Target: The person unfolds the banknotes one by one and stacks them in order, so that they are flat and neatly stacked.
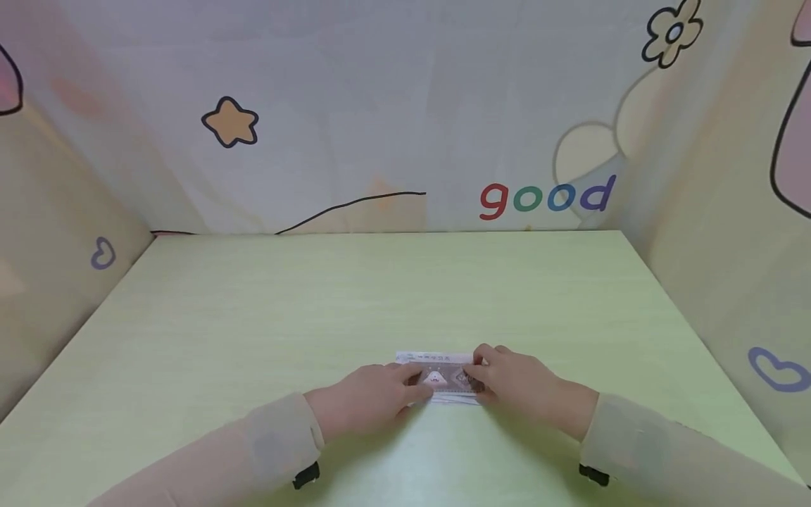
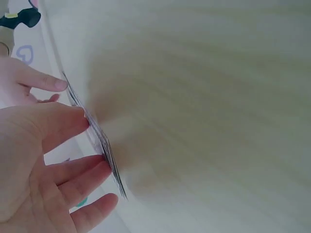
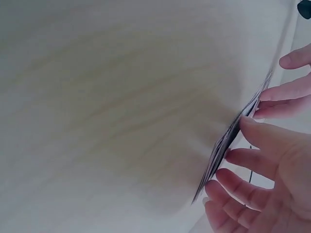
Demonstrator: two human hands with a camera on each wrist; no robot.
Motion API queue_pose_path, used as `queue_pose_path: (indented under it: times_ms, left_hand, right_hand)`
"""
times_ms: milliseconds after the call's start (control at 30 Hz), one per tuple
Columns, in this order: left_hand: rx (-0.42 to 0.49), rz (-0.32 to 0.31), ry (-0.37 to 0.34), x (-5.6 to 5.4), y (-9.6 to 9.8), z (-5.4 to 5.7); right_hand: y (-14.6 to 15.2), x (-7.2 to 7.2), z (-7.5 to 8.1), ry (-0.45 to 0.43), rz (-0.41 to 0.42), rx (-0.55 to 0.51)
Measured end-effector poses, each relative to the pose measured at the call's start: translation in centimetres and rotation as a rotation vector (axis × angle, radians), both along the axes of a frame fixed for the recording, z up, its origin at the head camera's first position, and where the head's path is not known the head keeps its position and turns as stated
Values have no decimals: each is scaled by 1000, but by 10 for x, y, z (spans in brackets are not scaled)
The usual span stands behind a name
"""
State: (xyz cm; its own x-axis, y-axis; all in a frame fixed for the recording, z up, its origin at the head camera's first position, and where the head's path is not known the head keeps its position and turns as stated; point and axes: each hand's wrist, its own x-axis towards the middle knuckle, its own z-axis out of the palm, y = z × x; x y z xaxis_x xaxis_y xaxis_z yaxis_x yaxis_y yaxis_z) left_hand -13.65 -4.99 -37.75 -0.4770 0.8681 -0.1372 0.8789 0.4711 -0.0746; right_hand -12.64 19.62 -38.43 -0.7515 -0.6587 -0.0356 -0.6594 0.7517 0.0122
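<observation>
A small stack of thin printed paper sheets (image 1: 446,379) sits near the front middle of the table, a grey-mauve one with a pale triangular figure on top. White sheets stick out at its far and near edges. My left hand (image 1: 374,396) holds the left end between thumb and fingers, while my right hand (image 1: 529,387) grips the right end. Seen edge-on in the left wrist view, the layered sheets (image 2: 104,141) meet the fingertips. The right wrist view shows the sheet edges (image 3: 221,145) slightly fanned apart. Whether the stack touches the table I cannot tell.
The pale green table (image 1: 380,296) spreads out around the hands. A printed backdrop (image 1: 355,105) with a star, a flower and the word "good" rises along its far edge. Side walls (image 1: 70,211) stand at left and right.
</observation>
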Motion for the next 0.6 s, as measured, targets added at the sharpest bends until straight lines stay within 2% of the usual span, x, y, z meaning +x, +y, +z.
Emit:
queue_pose_path:
  times_ms: [267, 467, 600]
  left_hand:
    - [111, 19, -37, -8, 5, -10]
    - [107, 30, -74, -9, 7, -13]
    - [122, 21, -76, -10, 7, -14]
  right_hand:
    - [3, -5, 0, -129, -38, -40]
    - [4, -3, -2, -113, -17, -47]
    - [7, -3, 1, -137, -54, -67]
